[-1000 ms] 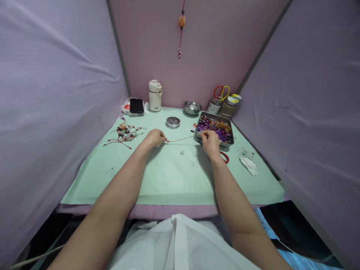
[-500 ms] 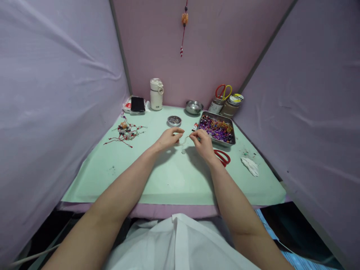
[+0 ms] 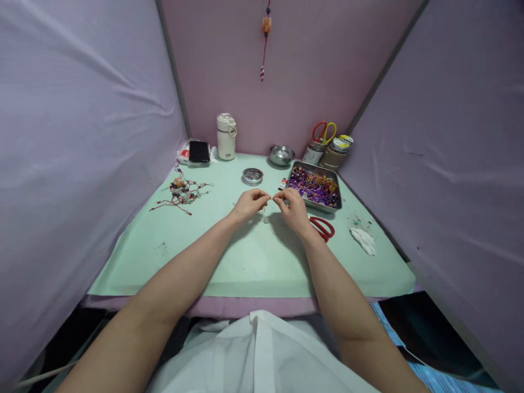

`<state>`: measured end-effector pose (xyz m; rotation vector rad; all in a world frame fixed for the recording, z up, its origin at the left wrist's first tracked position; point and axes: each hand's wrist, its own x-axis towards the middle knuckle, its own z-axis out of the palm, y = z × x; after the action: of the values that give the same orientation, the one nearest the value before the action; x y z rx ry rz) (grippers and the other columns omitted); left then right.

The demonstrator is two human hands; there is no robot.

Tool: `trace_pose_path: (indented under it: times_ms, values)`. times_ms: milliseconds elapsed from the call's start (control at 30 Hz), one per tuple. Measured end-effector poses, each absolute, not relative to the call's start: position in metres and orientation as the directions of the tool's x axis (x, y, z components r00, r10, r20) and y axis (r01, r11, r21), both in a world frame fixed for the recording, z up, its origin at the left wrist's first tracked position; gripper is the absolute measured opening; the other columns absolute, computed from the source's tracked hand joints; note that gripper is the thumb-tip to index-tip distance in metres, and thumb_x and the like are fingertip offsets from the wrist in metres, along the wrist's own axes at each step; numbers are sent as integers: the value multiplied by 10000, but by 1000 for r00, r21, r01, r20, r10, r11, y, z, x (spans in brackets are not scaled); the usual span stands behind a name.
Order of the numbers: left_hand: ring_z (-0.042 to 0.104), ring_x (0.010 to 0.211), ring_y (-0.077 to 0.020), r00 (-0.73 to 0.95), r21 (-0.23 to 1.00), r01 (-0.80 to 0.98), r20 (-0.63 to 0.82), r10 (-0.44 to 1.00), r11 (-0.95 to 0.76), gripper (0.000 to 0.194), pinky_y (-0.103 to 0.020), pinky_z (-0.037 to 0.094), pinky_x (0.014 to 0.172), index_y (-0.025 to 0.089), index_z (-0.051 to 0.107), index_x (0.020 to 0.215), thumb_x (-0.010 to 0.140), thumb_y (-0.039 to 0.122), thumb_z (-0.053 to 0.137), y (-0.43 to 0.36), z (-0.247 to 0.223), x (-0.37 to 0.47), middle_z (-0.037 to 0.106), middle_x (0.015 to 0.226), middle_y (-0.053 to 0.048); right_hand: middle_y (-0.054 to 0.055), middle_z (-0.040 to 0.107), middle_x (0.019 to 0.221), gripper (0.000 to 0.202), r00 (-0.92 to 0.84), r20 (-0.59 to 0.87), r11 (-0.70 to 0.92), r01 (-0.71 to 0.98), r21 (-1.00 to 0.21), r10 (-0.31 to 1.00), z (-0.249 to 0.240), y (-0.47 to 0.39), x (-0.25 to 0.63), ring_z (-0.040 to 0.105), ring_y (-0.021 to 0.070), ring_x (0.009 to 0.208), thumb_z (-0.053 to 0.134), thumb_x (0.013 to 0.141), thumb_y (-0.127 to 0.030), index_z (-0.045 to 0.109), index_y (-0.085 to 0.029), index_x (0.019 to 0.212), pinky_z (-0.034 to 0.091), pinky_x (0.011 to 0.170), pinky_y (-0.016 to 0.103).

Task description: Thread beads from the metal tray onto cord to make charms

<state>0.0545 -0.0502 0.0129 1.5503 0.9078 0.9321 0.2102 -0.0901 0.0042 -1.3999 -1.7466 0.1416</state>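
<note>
Thin cord [image 3: 263,211]: held above the green mat [image 3: 245,256], mostly hidden by fingers; a loop was seen below the left hand [image 3: 249,204]. Cord end pinched between left thumb and forefinger; right hand [image 3: 291,206] likewise pinched, fingertips nearly met, though what was gripped there could not be made out. Small pale piece [image 3: 266,220] noted on mat, just below. Red-handled scissors [image 3: 322,227] partly covered by right wrist. Bead tray [image 3: 314,186] sited beyond right hand; round dish [image 3: 252,176] placed behind left.
</note>
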Motion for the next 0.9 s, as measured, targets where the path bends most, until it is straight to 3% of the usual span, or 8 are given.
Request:
trace_pose_path:
  times_ms: [367, 467, 600, 733, 900]
  values:
    - [515, 634, -126, 321, 871, 362, 218, 922, -332, 147, -264, 400, 636, 170, 628, 719, 736, 286, 539, -39, 8, 47, 615, 679, -7, 46, 604, 849, 134, 12, 459, 294, 753, -589, 888, 1, -87, 215, 518, 188, 819, 524, 841, -259, 616, -198, 764, 376, 783, 334]
    - [527, 648, -134, 282, 851, 392, 251, 926, -350, 136, -269, 403, 651, 170, 625, 726, 760, 255, 524, -37, 7, 45, 619, 686, -13, 40, 608, 901, 89, -111, 333, 296, 758, -581, 937, 1, -89, 219, 523, 191, 868, 585, 804, -281, 635, -211, 823, 380, 800, 333]
    - [542, 684, -143, 266, 811, 433, 302, 915, -393, 127, -277, 404, 680, 172, 619, 737, 785, 221, 512, -38, 7, 45, 631, 721, -24, 36, 594, 966, 210, -298, 173, 344, 774, -531, 939, -2, -93, 220, 517, 203, 931, 679, 731, -297, 644, -242, 931, 388, 807, 331]
    - [540, 705, -147, 270, 763, 474, 349, 897, -440, 117, -282, 401, 694, 172, 611, 751, 803, 204, 511, -37, 6, 46, 639, 749, -28, 36, 597, 956, 236, -358, 161, 390, 791, -471, 920, -6, -92, 217, 526, 199, 922, 684, 728, -258, 656, -261, 963, 376, 824, 337]
    - [537, 783, -167, 274, 679, 533, 427, 862, -505, 122, -315, 405, 774, 177, 605, 769, 835, 196, 504, -37, 5, 47, 629, 787, -37, 30, 618, 887, 92, -352, 184, 397, 784, -478, 918, -9, -89, 216, 542, 175, 836, 643, 757, -242, 668, -232, 844, 373, 776, 317]
